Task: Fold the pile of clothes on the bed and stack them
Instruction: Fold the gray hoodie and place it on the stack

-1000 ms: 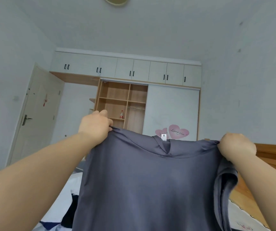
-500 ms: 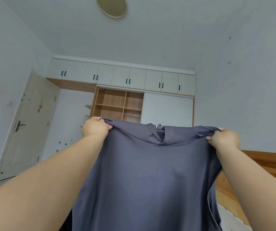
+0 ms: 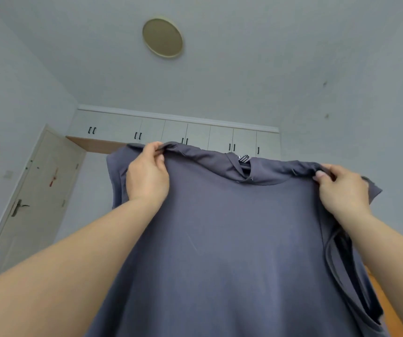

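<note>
A grey-purple T-shirt (image 3: 232, 239) hangs spread out in front of me, held up high at head level. My left hand (image 3: 147, 177) pinches its left shoulder seam. My right hand (image 3: 341, 188) pinches the right shoulder seam. The collar with a small label sits between the two hands. Both short sleeves droop outside my hands. The shirt's body falls down past the frame's lower edge. The bed and the pile of clothes are hidden below the view.
A white wardrobe (image 3: 195, 135) with black handles lines the far wall, partly behind the shirt. A closed cream door (image 3: 32, 198) stands at the left. A round ceiling lamp (image 3: 162, 37) is overhead. A wooden bed board (image 3: 385, 302) shows at the lower right.
Both hands have lifted the shirt higher and the view has tilted up toward the ceiling. The bed, visible a second ago, has dropped out of view.
</note>
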